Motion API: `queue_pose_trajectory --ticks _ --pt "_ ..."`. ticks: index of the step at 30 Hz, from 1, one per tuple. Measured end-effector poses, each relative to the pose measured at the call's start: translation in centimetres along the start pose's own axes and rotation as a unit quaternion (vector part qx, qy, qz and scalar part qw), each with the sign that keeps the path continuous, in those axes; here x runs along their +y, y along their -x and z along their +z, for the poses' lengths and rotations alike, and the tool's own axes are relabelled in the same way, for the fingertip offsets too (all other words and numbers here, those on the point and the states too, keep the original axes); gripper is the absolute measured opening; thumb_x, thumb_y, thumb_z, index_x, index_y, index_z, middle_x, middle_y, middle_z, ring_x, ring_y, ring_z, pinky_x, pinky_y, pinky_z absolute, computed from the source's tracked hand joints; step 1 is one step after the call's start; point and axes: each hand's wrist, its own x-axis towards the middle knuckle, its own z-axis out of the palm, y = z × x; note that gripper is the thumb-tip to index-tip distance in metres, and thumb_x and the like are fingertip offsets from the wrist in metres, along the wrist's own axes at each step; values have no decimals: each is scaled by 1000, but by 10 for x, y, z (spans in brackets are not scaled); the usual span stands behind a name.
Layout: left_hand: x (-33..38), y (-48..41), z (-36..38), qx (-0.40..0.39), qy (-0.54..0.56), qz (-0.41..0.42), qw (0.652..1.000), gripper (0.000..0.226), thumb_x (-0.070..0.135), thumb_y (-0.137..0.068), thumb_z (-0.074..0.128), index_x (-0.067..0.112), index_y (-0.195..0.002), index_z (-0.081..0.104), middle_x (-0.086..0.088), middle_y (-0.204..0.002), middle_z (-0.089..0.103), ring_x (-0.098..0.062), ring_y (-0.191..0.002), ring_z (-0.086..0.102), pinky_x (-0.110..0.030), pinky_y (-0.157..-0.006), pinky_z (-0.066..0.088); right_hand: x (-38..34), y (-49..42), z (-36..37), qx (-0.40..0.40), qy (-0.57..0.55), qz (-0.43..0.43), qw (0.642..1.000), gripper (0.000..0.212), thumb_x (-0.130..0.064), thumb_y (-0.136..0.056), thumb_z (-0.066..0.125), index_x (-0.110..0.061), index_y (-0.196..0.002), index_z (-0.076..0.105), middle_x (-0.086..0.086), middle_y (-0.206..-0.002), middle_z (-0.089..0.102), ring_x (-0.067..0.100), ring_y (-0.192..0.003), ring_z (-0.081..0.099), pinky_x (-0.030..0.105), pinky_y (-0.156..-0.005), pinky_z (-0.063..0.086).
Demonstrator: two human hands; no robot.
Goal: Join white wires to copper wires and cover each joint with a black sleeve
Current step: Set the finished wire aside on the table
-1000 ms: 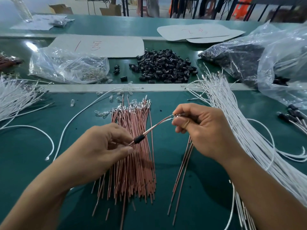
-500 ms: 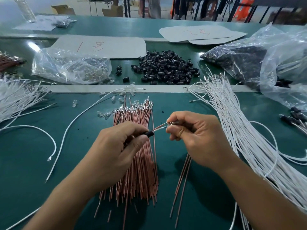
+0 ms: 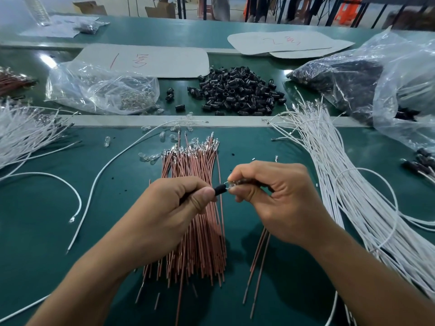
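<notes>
My left hand pinches a small black sleeve between thumb and forefinger. My right hand pinches the metal joint of the wires right at the sleeve's mouth; the wires run back under that hand. Both hands hover over a bundle of copper wires lying on the green table. A thick bundle of white wires lies to the right. A heap of loose black sleeves sits behind the divider strip.
A clear bag of small metal parts lies at back left, a large plastic bag at back right. More white wires spread at the left. Two loose copper wires lie below my right hand. Finished sleeved wires rest at the right edge.
My left hand slid the black sleeve along the wire towards my right hand; the gap between the hands has closed and the sleeve now sits at the joint.
</notes>
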Motion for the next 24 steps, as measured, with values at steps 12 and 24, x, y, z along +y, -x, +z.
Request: queue_pose_trajectory --ticks 12,24 --pt "6 4 3 46 46 20 998 18 42 -90 65 28 -89 77 4 -61 51 -8 -55 40 -28 -50 33 1 5 4 6 -55 5 998 12 -6 -86 78 -8 -97 79 -4 -79 77 5 -67 71 22 -64 58" --pt "12 6 7 107 142 25 984 23 44 -82 66 28 -90 80 16 -48 42 2 -44 35 -10 -45 29 -1 12 23 20 -174 46 983 27 -3 -100 60 -5 -125 69 0 -116 76 15 -104 73 32 -90 60"
